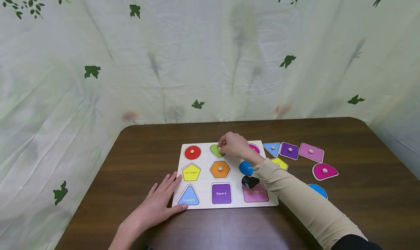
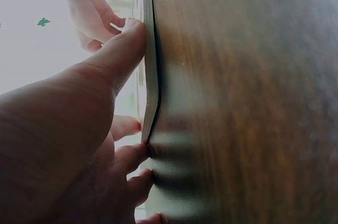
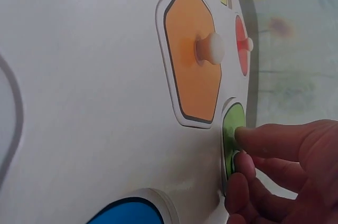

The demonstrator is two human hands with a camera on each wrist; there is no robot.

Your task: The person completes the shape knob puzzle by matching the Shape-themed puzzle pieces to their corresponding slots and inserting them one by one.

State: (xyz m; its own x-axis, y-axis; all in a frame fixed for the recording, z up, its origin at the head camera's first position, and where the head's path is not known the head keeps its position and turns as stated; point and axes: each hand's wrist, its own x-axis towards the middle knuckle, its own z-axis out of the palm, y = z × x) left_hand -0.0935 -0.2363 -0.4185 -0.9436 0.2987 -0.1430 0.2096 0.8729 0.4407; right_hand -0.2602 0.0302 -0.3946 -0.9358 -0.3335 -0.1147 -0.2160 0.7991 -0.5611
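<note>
the green piece (image 1: 215, 150) is pinched in the right grip (image 1: 237, 145); its fit, partly hidden, is best checked against the board (image 1: 203, 164) beneath.

Grn pc (image 1: 214, 150), org hexagon (image 1: 216, 172), wht board (image 1: 204, 187), grn-leaf-print cloth (image 1: 197, 60).

**Printed fabric curtain (image 1: 210, 53) behind a wood-grain worktop (image 1: 367, 162)**

The dark brown worktop has rounded far corners, and its near part carries a soft, pale sheen of light. Beyond its far edge hangs the pale curtain, diagonally creased to the worktop's left and turning bluish grey to its right. Leafy sprigs (image 1: 31, 5) are printed high above the worktop; dark green leaf-like motifs (image 1: 92, 71) scatter lower. Faint, blurred reddish flower heads (image 1: 129, 116) sit just above its far edge.
</note>
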